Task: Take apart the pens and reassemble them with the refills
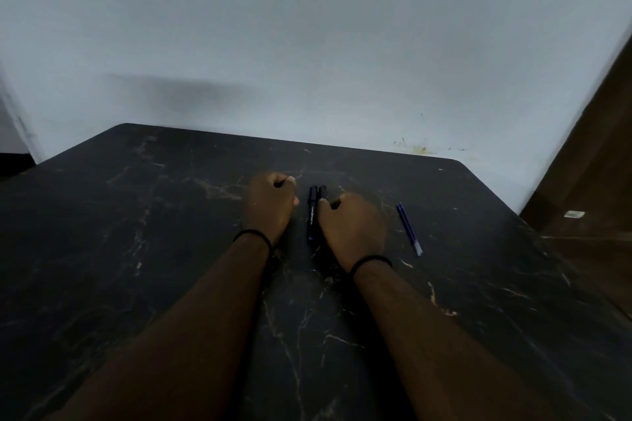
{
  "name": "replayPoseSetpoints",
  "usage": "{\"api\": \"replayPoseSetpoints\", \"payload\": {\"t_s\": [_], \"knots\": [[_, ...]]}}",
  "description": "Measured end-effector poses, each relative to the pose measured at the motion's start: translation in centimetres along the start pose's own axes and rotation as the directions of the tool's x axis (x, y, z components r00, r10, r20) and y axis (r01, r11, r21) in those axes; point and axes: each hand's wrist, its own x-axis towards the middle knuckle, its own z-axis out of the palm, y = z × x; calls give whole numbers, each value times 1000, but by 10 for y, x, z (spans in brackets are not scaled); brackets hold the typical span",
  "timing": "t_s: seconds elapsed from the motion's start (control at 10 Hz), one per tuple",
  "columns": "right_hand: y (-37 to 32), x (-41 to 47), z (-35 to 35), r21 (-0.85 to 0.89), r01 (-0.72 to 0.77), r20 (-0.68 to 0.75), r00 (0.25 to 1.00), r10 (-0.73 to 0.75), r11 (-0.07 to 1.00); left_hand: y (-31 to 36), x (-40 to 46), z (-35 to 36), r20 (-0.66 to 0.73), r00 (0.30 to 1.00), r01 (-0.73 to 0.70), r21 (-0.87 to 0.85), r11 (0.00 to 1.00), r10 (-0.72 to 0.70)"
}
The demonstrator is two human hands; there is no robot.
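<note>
1. Black stone-look table (171, 249) with pale veins fills most of the view; it is pushed against a grey-white wall (307, 27), which leaves the near part as working surface in easy reach.
2. Both forearms stretch forward across the table, each with a thin black band at the wrist (253, 235), so the hands sit far out near the middle of the top, right where the work lies.
3. The right hand (352, 227) rests with its fingers curled in; the thumb lies against the nearer of the two pens. I cannot tell whether it actually grips that pen or only touches it, since the hand hides the contact.
4. The left hand (268, 203) is balled into a loose fist just left of the pens, apart from them. Something dark shows at its top, but it is too small to name.
5. Two black pens (313, 212) lie side by side between the hands, touching, pointing away from the person. They look whole, so taking them apart seems not yet begun.
6. Two blue refills (408, 227) lie together to the right of the right hand, well clear of the pens, likely set aside for later.
</note>
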Motion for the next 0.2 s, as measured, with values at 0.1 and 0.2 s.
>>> {"api": "replayPoseSetpoints", "payload": {"t_s": [0.1,0.2], "knots": [[0,-5,-6,82,-27,-25,999,29,996,2,-3,-3,9,999,-42,40,998,41],[4,-13,-13,127,-42,-70,996,52,991,5,-13,-5,-11,996,-87,181,980,90]]}}
